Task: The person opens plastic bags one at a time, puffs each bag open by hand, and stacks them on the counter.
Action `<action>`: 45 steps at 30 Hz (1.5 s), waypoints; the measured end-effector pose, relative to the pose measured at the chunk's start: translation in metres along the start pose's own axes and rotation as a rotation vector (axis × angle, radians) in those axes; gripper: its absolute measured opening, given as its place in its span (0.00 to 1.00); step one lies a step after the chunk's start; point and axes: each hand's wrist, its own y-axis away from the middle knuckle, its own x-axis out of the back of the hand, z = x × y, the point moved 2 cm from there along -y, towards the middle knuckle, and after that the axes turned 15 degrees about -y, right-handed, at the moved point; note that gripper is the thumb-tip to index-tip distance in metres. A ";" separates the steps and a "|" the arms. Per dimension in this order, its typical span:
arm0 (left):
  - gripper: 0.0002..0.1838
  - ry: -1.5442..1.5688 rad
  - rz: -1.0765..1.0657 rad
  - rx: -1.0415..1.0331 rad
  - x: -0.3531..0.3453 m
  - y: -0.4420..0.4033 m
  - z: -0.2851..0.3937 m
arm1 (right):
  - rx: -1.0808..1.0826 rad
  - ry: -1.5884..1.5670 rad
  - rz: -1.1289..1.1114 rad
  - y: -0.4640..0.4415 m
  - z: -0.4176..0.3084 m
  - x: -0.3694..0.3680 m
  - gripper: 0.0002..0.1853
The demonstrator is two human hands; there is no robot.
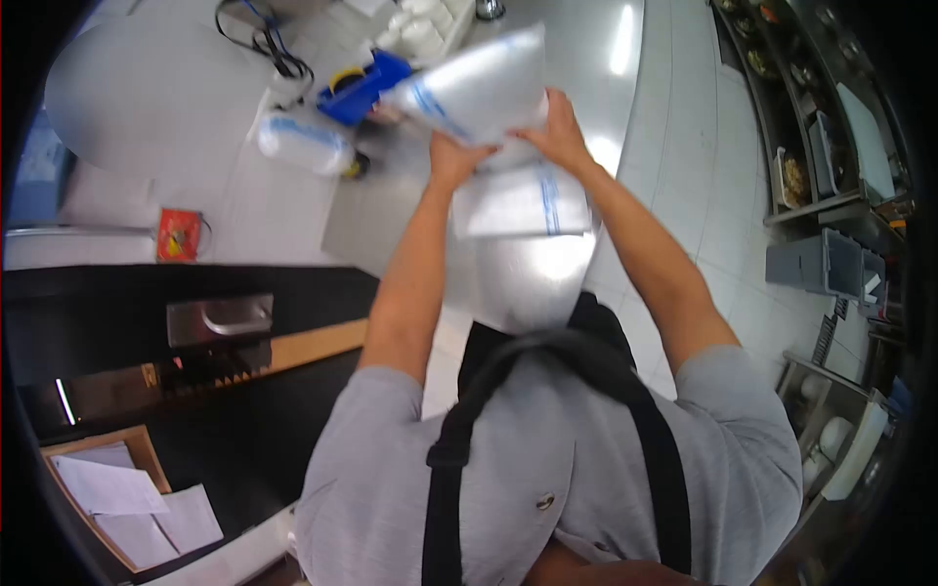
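Observation:
My left hand and my right hand both grip a pale, shiny plastic package with blue print, holding it tilted over the steel counter. The thumbs are on the near side, while most of the fingers are hidden behind the package. Motion blurs its surface, so its contents cannot be made out. Just below my hands, a second silvery package with a blue printed stripe lies flat on the counter. To the left of the held package is a blue tape dispenser.
A white cylindrical item with blue lettering lies against the left side. White dishes stand at the counter's far end. Shelves with food trays and a grey bin line the right. Papers hang at lower left.

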 end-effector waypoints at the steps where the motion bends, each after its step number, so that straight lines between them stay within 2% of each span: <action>1: 0.48 -0.041 0.081 -0.017 0.000 0.007 0.001 | 0.078 0.013 0.000 0.007 0.003 0.003 0.51; 2: 0.52 -0.084 0.161 -0.036 0.002 0.018 0.007 | 0.003 0.012 -0.015 0.019 0.001 0.011 0.50; 5: 0.57 0.009 0.076 0.026 0.004 0.056 0.005 | -0.189 0.056 -0.030 0.041 -0.011 0.039 0.49; 7: 0.54 -0.334 0.014 -0.020 -0.018 0.096 -0.038 | -0.305 0.120 -0.037 0.092 -0.015 0.045 0.49; 8: 0.53 -0.494 0.001 -0.064 -0.025 0.122 -0.041 | -0.300 0.170 -0.092 0.114 -0.011 0.044 0.48; 11: 0.50 -0.485 0.056 0.003 -0.036 0.162 -0.013 | -0.261 0.279 -0.136 0.137 -0.017 0.037 0.46; 13: 0.49 -0.508 0.049 0.041 -0.034 0.176 0.010 | -0.258 0.240 -0.129 0.137 -0.014 0.033 0.45; 15: 0.45 -0.583 0.086 0.065 -0.039 0.185 0.005 | -0.254 0.198 -0.155 0.137 -0.004 0.033 0.45; 17: 0.38 -0.489 0.107 0.100 -0.034 0.183 0.003 | -0.251 0.162 -0.133 0.136 0.000 0.036 0.45; 19: 0.34 -0.339 -0.074 0.252 -0.030 0.170 -0.025 | -0.244 0.128 -0.103 0.136 -0.002 0.040 0.41; 21: 0.31 -0.209 -0.156 0.290 -0.028 0.156 -0.049 | -0.281 0.113 -0.128 0.131 -0.007 0.043 0.34; 22: 0.30 -0.148 -0.208 0.319 -0.028 0.150 -0.055 | -0.257 0.111 -0.074 0.128 -0.006 0.041 0.24; 25: 0.21 -0.219 0.186 -0.015 -0.008 0.152 0.022 | -0.325 0.105 -0.055 0.116 -0.003 0.038 0.17; 26: 0.18 -0.304 0.202 -0.084 -0.010 0.151 0.025 | -0.288 0.090 -0.015 0.112 0.000 0.035 0.10; 27: 0.15 -0.386 0.220 -0.144 -0.014 0.154 0.027 | -0.280 0.063 0.004 0.110 0.006 0.033 0.09; 29: 0.11 -0.435 0.198 -0.105 -0.022 0.154 0.024 | -0.249 0.019 0.022 0.098 0.015 0.033 0.07; 31: 0.09 -0.369 0.108 0.072 -0.025 0.144 0.001 | -0.182 0.022 -0.007 0.086 0.020 0.033 0.07; 32: 0.09 -0.329 0.204 0.064 -0.025 0.140 -0.009 | -0.156 0.022 -0.019 0.083 0.022 0.032 0.06; 36: 0.11 -0.362 0.343 0.092 -0.018 0.118 -0.030 | -0.128 0.096 -0.017 0.064 0.035 0.027 0.08; 37: 0.13 -0.450 0.279 0.111 -0.018 0.110 -0.043 | -0.168 0.090 -0.014 0.061 0.037 0.025 0.10; 38: 0.14 -0.459 0.302 0.068 -0.010 0.108 -0.040 | -0.163 0.096 0.004 0.057 0.036 0.024 0.13; 39: 0.12 -0.409 0.373 0.010 -0.006 0.105 -0.047 | -0.185 0.067 -0.031 0.052 0.030 0.025 0.14; 40: 0.08 -0.258 0.360 0.041 0.007 0.104 -0.034 | -0.254 -0.033 -0.019 0.046 0.007 0.026 0.11; 41: 0.06 -0.231 0.365 0.066 0.018 0.101 -0.023 | -0.281 -0.088 -0.023 0.040 -0.005 0.027 0.09; 45: 0.06 -0.109 0.337 0.193 0.041 0.095 -0.019 | -0.261 -0.123 -0.054 0.024 -0.009 0.025 0.07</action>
